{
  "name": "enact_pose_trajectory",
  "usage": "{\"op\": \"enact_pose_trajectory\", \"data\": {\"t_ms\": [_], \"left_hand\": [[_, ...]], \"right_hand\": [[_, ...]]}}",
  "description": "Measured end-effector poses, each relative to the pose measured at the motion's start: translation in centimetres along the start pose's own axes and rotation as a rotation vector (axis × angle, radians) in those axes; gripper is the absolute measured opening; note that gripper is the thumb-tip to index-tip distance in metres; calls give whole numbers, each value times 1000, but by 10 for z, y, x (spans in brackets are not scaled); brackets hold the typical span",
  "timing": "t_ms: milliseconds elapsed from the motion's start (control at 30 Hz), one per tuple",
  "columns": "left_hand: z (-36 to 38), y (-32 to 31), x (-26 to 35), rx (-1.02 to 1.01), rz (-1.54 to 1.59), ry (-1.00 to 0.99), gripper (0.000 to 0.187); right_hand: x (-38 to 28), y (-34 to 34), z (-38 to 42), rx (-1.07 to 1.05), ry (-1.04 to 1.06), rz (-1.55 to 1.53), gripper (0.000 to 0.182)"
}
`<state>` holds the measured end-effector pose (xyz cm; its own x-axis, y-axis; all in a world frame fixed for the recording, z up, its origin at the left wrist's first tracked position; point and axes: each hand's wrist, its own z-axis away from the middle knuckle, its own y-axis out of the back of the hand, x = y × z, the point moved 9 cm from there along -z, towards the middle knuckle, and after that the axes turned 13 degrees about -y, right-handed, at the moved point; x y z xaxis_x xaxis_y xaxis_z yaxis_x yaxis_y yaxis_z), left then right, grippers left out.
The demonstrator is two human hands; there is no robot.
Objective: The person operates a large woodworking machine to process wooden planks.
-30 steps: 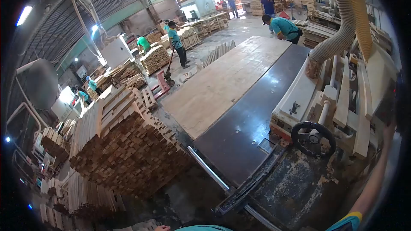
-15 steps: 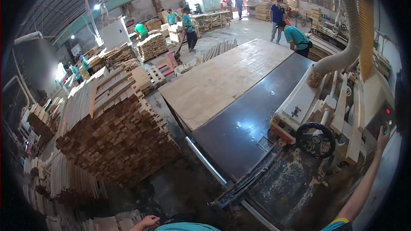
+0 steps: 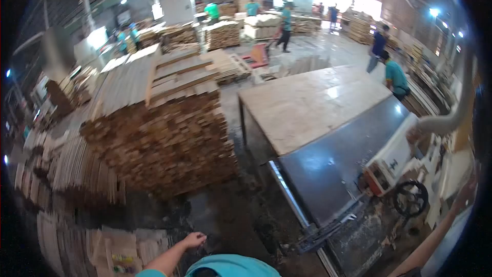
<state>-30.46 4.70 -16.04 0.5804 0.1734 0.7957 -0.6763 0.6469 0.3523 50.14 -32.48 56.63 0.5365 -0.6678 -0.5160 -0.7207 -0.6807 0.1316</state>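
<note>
My left hand [image 3: 195, 239] hangs low over the dark floor, its fingers loosely curled, and nothing shows in it. Lengths of wood [image 3: 151, 243] lie beside that forearm. My right hand [image 3: 466, 192] reaches to the far right, by the side of a woodworking machine. Blur and the dark image edge hide its fingers and what they touch. Left of it are the machine's black handwheel [image 3: 410, 198] and pale housing [image 3: 388, 166]. The machine's dark flat table [image 3: 328, 166] extends away from me.
A large stack of cut wood strips [image 3: 164, 143] stands at the left. A pale board-topped table [image 3: 307, 105] adjoins the dark one. A thick hose [image 3: 456, 107] runs down at the right. A co-worker [image 3: 395, 76] bends beyond the tables; several others work farther back.
My view has swung left, so the machine and tables sit farther right. My left arm shows more, with the hand extended farther forward. My right hand has become blurred near the edge.
</note>
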Motion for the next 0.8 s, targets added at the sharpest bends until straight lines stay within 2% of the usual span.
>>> {"op": "enact_pose_trajectory", "data": {"t_ms": [33, 67, 133, 267, 300, 333, 400, 433, 467, 500, 567, 600, 633, 700, 767, 800], "left_hand": [[-7, 12, -6, 21, 14, -32, 37], [-7, 29, 1, 62, 14, -28, 35], [-23, 53, -17, 107, 136, -107, 32], [-32, 122, 21, 202, 299, -190, 31], [-33, 141, 32, 229, 313, -214, 30], [-34, 159, 39, 255, 324, -240, 28], [-40, 186, 37, 272, 358, -231, 27], [-41, 200, 37, 277, 381, -234, 26], [-41, 213, 36, 296, 362, -254, 27], [-44, 219, 21, 297, 359, -242, 27], [-51, 227, -1, 285, 319, -236, 26], [-44, 232, -1, 304, 293, -221, 25], [-44, 231, -16, 310, 294, -216, 25], [-37, 227, -48, 360, 277, -171, 25], [-16, 227, -51, 389, 191, -178, 25], [-15, 216, -82, 384, 204, -137, 26]], "right_hand": [[-26, 4, 21, -55, -107, 0, 54], [-52, -3, 36, -78, -83, -29, 54], [-93, -34, 72, -270, -24, -292, 54], [-171, -91, 163, -655, 53, -768, 57], [-227, -82, 206, -740, -42, -920, 57], [-278, -79, 248, -901, 28, -982, 66], [-417, -2, 344, -958, 416, -960, 60], [-470, 30, 391, -1038, 505, -881, 54], [-510, 59, 434, -1233, 559, -1040, 34], [-576, 119, 456, -1333, 891, -1558, 20], [-629, 153, 486, -1516, 913, -1844, 19], [-653, 162, 489, -1497, 818, -1972, 11], [-669, 166, 490, -1475, 720, -2099, 27], [-689, 160, 512, -1481, 645, -2219, 29], [-710, 148, 521, -1474, 405, -2627, 25], [-712, 137, 542, -1528, 341, -2832, 21]]}}
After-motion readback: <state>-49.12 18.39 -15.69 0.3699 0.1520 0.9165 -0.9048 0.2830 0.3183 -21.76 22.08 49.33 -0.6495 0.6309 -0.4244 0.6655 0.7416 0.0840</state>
